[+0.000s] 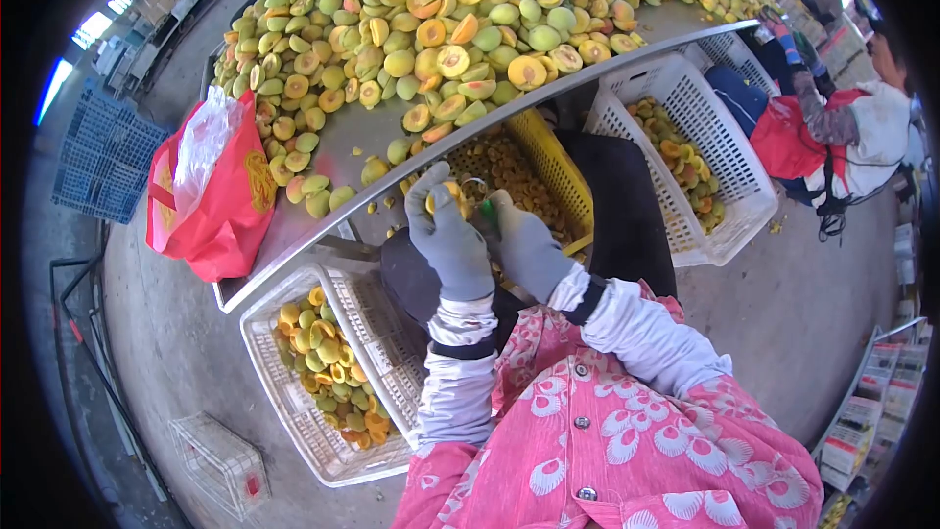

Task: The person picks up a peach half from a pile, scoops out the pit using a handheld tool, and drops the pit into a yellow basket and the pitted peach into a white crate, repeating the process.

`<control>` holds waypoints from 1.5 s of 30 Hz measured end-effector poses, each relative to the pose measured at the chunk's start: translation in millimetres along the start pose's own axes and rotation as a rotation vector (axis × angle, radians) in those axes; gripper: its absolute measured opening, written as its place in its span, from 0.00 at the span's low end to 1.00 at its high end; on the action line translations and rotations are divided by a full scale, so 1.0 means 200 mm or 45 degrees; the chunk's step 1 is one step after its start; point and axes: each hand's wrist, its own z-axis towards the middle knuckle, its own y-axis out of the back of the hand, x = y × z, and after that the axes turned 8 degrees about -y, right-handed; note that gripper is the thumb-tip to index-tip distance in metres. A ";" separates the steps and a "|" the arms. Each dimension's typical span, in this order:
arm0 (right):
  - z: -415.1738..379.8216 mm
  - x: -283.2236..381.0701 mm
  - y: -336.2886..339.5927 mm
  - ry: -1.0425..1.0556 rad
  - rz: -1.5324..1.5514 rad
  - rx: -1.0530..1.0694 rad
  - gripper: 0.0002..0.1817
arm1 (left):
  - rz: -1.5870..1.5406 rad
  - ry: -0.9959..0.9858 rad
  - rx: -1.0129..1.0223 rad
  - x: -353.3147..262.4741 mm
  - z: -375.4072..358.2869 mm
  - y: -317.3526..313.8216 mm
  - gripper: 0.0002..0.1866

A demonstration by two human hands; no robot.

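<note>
My left hand (450, 247), in a grey glove, has its fingers curled around a yellow peach half (446, 198). Close beside it my right hand (529, 247), gloved the same way, is closed on a small green-handled tool (485, 204). The tool's curved metal end (476, 182) reaches toward the fruit. Under and beyond both hands, a yellow crate (556, 165) holds many small brown pieces that look like peach stones. Ahead, a heap of halved peaches (441, 59) with yellow flesh and green-red skin covers much of the metal table (357, 142).
White crates with peach halves stand at my left (269, 382) and right (729, 137). A red bag (220, 206) hangs at the table's left corner. Blue crates (108, 152) are stacked at far left. At right sits a person in a red-and-white top (832, 132).
</note>
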 end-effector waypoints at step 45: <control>-0.08 0.23 0.07 0.362 0.150 0.043 0.13 | 0.332 -0.453 0.432 -0.21 0.14 0.11 0.23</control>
